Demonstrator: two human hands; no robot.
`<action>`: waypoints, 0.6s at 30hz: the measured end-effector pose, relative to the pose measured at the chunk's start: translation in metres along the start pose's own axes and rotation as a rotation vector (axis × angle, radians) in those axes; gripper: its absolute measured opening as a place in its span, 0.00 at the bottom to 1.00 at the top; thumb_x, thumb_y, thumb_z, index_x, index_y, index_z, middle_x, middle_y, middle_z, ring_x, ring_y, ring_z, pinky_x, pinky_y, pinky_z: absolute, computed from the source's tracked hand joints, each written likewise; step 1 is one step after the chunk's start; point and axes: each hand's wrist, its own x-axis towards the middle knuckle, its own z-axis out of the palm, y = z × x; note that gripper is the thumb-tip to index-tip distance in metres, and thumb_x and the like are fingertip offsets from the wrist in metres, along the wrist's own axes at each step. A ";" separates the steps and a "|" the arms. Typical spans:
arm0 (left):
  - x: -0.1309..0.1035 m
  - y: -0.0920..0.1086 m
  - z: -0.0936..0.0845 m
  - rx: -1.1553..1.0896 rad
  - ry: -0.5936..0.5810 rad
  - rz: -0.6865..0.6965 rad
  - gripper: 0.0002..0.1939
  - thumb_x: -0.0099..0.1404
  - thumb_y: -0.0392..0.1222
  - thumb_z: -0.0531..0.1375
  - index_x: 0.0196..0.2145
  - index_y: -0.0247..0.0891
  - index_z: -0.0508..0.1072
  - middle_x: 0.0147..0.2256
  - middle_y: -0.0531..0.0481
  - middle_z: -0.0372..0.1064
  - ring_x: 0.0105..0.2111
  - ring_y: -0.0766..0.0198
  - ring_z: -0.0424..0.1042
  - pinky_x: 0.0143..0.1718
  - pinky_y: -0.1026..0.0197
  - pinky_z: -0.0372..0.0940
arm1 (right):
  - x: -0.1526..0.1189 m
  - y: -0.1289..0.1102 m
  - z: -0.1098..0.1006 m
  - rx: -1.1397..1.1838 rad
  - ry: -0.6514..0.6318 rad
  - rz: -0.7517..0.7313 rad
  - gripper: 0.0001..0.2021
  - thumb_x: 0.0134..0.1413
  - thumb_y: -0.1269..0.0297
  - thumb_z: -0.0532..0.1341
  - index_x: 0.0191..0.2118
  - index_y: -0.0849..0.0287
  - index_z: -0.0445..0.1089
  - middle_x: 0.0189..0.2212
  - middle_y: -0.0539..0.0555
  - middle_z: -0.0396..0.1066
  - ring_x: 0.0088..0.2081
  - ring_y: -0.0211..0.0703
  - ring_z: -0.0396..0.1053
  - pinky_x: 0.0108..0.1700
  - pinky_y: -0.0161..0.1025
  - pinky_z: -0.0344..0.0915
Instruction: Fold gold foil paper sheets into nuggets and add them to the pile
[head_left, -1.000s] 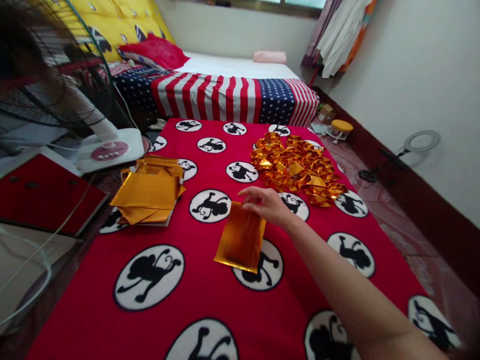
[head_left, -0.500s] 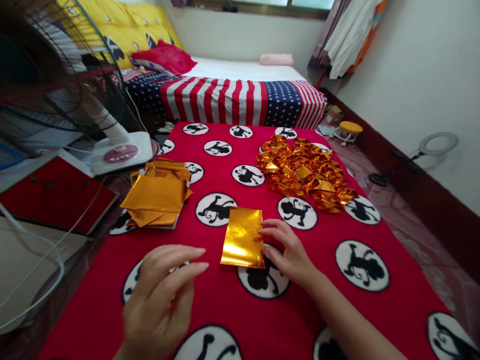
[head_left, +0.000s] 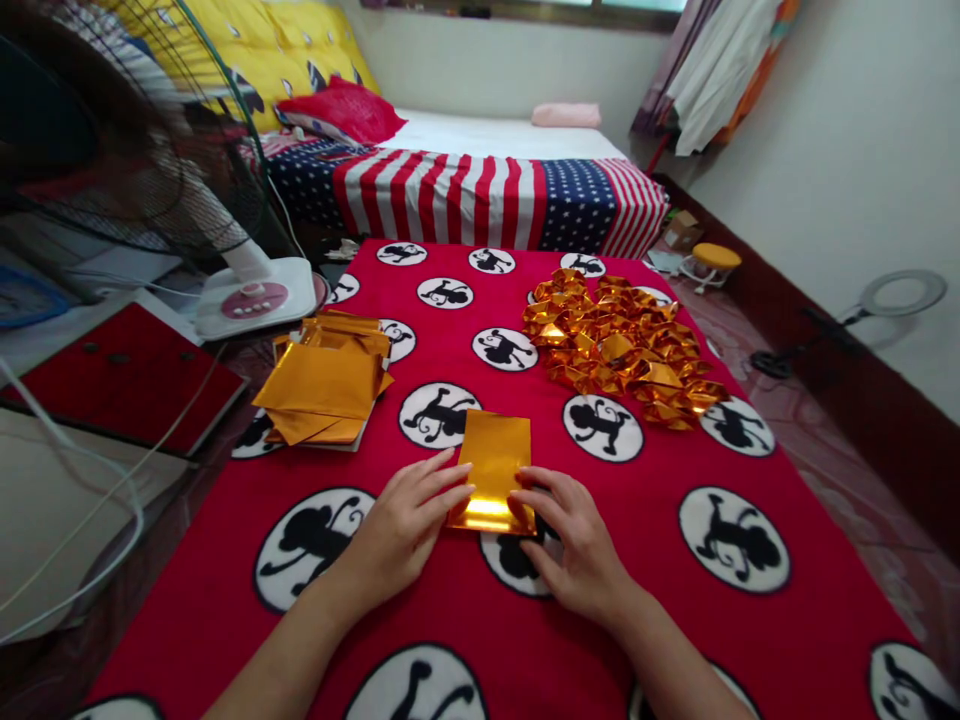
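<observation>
A shiny gold foil paper sheet (head_left: pixel 495 455) lies flat on the red cloth with monkey prints (head_left: pixel 600 620), in front of me. My left hand (head_left: pixel 401 525) rests at its left edge, fingers stretched with the tips on the foil; its thumb is mostly hidden. At the right edge, my right hand (head_left: pixel 574 535) has its fingertips on the sheet and its thumb apart, near the lower right corner. Neither hand grips the paper. To the left sits a stack of gold foil sheets (head_left: pixel 322 385). Folded gold foil pieces (head_left: pixel 615 345) are heaped at the right.
An electric fan (head_left: pixel 255 290) stands left of the cloth, beside a red panel (head_left: pixel 135 370) and a white cable (head_left: pixel 112 460). Behind is a bed with a flag-patterned cover (head_left: pixel 480 195). A yellow stool (head_left: pixel 716 257) and a ring light (head_left: pixel 900 292) stand on the right.
My left hand has moved right and away from me, from above the cloth to the foil sheet's left edge. My right hand has shifted slightly down along the right edge. The view has shifted a little.
</observation>
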 end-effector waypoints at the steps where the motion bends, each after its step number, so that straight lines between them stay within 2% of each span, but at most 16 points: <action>1: 0.001 0.000 0.001 -0.009 -0.029 0.017 0.27 0.65 0.26 0.51 0.58 0.44 0.65 0.60 0.46 0.64 0.65 0.56 0.54 0.61 0.48 0.57 | 0.000 0.000 0.000 -0.002 -0.003 -0.003 0.23 0.51 0.71 0.62 0.55 0.54 0.65 0.58 0.60 0.62 0.59 0.55 0.59 0.59 0.55 0.58; 5: 0.010 0.000 0.003 -0.034 -0.054 0.000 0.27 0.64 0.26 0.52 0.58 0.42 0.66 0.57 0.44 0.68 0.59 0.58 0.64 0.57 0.50 0.61 | 0.007 0.003 0.002 -0.004 0.024 0.003 0.20 0.52 0.69 0.63 0.53 0.53 0.68 0.54 0.59 0.68 0.56 0.55 0.63 0.56 0.54 0.61; 10: 0.037 -0.005 0.000 -0.140 -0.021 -0.082 0.13 0.66 0.37 0.57 0.48 0.41 0.74 0.46 0.45 0.76 0.47 0.58 0.72 0.49 0.54 0.63 | 0.030 0.012 0.002 0.108 0.066 0.101 0.06 0.58 0.67 0.60 0.37 0.53 0.75 0.44 0.56 0.74 0.46 0.49 0.70 0.48 0.47 0.65; 12: 0.052 -0.009 0.000 -0.190 -0.050 -0.167 0.10 0.67 0.41 0.57 0.42 0.40 0.77 0.39 0.46 0.77 0.41 0.59 0.73 0.45 0.57 0.63 | 0.044 0.015 0.001 0.201 0.104 0.179 0.05 0.58 0.67 0.60 0.36 0.55 0.74 0.40 0.55 0.74 0.41 0.45 0.71 0.42 0.41 0.67; 14: 0.066 -0.012 0.001 -0.205 -0.053 -0.299 0.10 0.66 0.43 0.57 0.34 0.38 0.77 0.32 0.47 0.76 0.34 0.60 0.72 0.37 0.60 0.61 | 0.058 0.018 0.001 0.219 0.113 0.269 0.06 0.58 0.66 0.60 0.30 0.57 0.73 0.34 0.53 0.73 0.33 0.41 0.70 0.34 0.37 0.65; 16: 0.077 -0.015 0.005 -0.169 -0.040 -0.448 0.11 0.65 0.44 0.59 0.29 0.37 0.76 0.28 0.48 0.75 0.29 0.61 0.70 0.30 0.62 0.57 | 0.069 0.020 0.003 0.129 0.147 0.340 0.11 0.56 0.64 0.61 0.23 0.57 0.68 0.29 0.51 0.70 0.28 0.39 0.67 0.31 0.36 0.61; 18: 0.085 -0.017 0.010 -0.083 -0.029 -0.527 0.12 0.63 0.46 0.60 0.25 0.37 0.73 0.26 0.48 0.72 0.27 0.61 0.68 0.27 0.62 0.52 | 0.076 0.022 0.007 0.032 0.202 0.396 0.10 0.53 0.63 0.63 0.23 0.57 0.66 0.30 0.50 0.69 0.27 0.38 0.65 0.31 0.37 0.60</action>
